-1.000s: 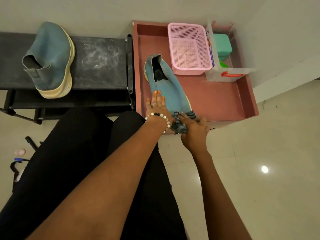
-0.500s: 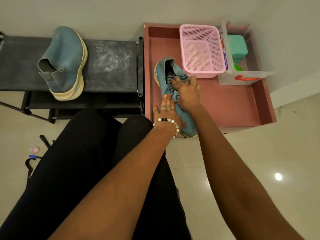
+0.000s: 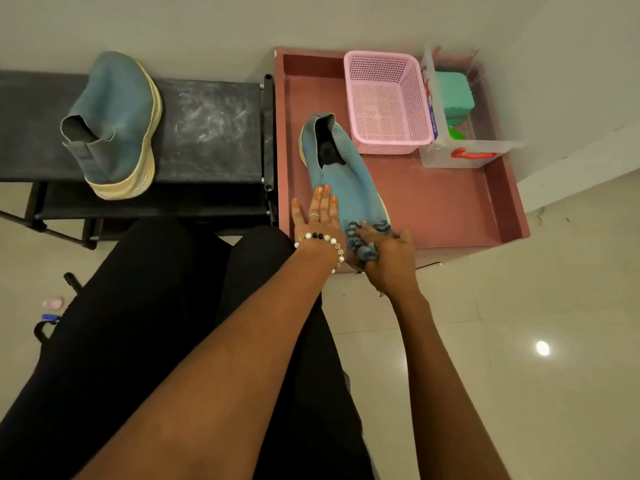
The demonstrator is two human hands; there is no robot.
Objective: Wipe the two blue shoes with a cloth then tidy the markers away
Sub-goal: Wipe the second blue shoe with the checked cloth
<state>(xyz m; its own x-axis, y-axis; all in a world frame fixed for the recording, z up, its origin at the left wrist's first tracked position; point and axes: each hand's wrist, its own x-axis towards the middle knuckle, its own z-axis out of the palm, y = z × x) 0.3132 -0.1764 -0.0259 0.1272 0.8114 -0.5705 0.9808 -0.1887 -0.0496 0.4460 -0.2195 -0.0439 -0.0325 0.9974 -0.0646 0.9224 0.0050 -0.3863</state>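
Shoe (image 3: 346, 181) under left hand (image 3: 317, 220), cloth (image 3: 365, 244) in right hand (image 3: 389, 258)

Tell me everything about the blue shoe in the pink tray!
The blue shoe is a slip-on that looks like soft knit fabric, with a dark inside and a cream sole edge. It lies flat in the pink tray, heel opening toward the wall, toe toward the person, close beside the pink basket. The left hand rests flat on its side, and the right hand presses a crumpled blue-grey cloth on the toe.
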